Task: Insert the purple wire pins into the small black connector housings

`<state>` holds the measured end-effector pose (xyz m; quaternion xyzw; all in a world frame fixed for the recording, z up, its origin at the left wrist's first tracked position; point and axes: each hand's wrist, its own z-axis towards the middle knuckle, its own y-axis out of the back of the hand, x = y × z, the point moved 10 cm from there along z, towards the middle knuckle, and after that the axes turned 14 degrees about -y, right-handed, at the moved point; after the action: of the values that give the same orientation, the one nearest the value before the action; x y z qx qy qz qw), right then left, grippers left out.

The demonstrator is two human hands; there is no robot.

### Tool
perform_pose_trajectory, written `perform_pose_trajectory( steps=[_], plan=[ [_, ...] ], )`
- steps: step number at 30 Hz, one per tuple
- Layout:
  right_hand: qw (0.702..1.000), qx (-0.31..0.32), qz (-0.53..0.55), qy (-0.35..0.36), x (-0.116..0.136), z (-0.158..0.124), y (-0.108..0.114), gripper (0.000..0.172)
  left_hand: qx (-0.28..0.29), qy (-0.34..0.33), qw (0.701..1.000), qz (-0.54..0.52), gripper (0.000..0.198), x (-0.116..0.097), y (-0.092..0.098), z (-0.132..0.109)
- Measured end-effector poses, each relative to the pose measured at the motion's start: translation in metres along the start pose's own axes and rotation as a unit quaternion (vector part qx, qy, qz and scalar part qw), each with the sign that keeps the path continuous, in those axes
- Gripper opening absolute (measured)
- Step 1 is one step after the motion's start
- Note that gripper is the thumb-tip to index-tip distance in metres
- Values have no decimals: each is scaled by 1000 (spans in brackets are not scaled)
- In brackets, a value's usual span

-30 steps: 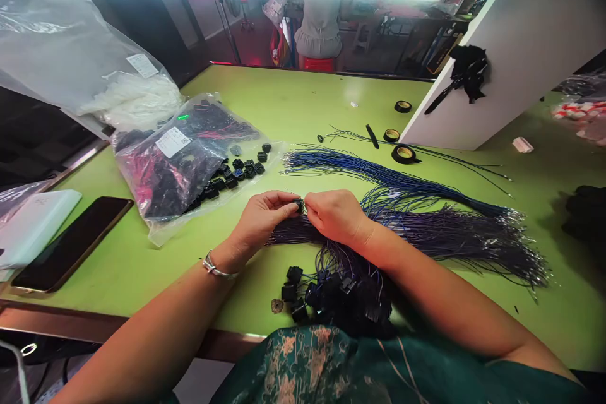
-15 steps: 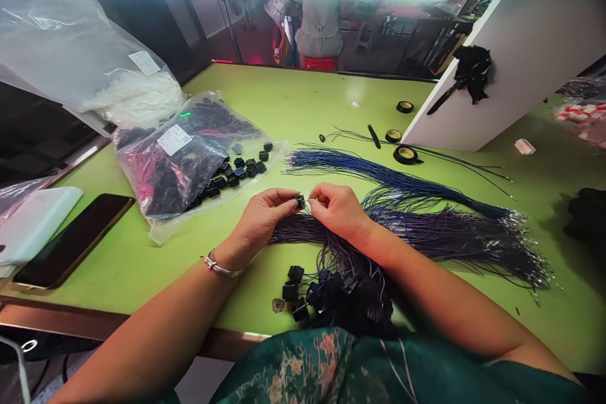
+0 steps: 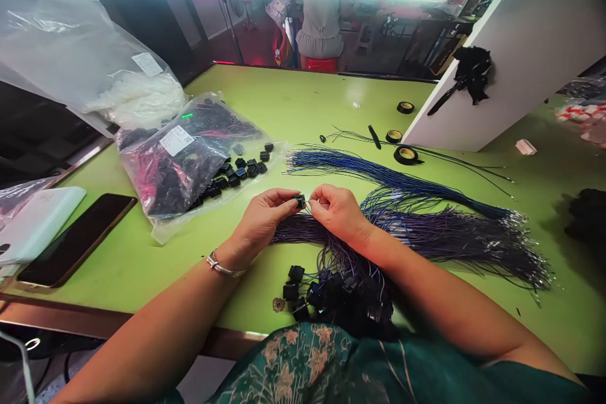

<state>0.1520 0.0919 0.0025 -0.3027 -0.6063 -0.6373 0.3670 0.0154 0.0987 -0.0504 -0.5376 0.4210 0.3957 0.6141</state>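
Between the thumb and fingers of my left hand (image 3: 267,214) is a small black connector housing (image 3: 300,201). Close to its right side, my right hand (image 3: 338,211) is closed in a pinch on a thin wire (image 3: 308,203). Whether the wire's end sits inside the housing I cannot tell. Under and beside my hands lie a bundle of dark purple wires (image 3: 454,240) and a bundle of blue wires (image 3: 402,177), with metal terminals at their ends. Nearer my body rests a pile of black housings with wires attached (image 3: 345,297).
At the left, a clear bag of black housings (image 3: 189,151) spills several onto the green table (image 3: 293,98). A phone (image 3: 78,240) lies at the left edge. Rolls of black tape (image 3: 406,154) sit by a white panel (image 3: 511,69). Beyond the table, a person (image 3: 320,25) sits on a red stool.
Both hands keep nearly the same place and grip, the housing and wire still close together. The whole view has shifted very slightly.
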Motion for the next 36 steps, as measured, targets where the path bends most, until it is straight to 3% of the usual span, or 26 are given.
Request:
perform_pose_trajectory(
  steps=[10,15,18,22,25,28,32,36],
  plan=[
    [999,18,29,-35,-7,4,-8,7,10,-24,996,84,27,-5,-2,-4],
    [998,36,30,-44,-5,5,-7,7,15,-21,997,75,27,-9,-4,-3],
    [996,75,30,-45,-1,10,0,12,36,2,997,62,28,-10,-6,-3],
    [995,34,-92,-13,9,33,16,17,71,69,994,48,32,-3,-10,-9],
    [965,44,-258,16,12,58,-2,15,90,75,992,38,31,-4,-16,-12],
    [937,59,-343,-2,5,83,-28,19,98,68,992,30,30,-6,-19,-14],
    [917,60,-394,-33,-4,96,-48,19,109,67,992,14,27,-8,-23,-15],
    [915,59,-399,-9,5,92,-51,20,96,53,994,3,21,-11,-21,-13]
  ],
)
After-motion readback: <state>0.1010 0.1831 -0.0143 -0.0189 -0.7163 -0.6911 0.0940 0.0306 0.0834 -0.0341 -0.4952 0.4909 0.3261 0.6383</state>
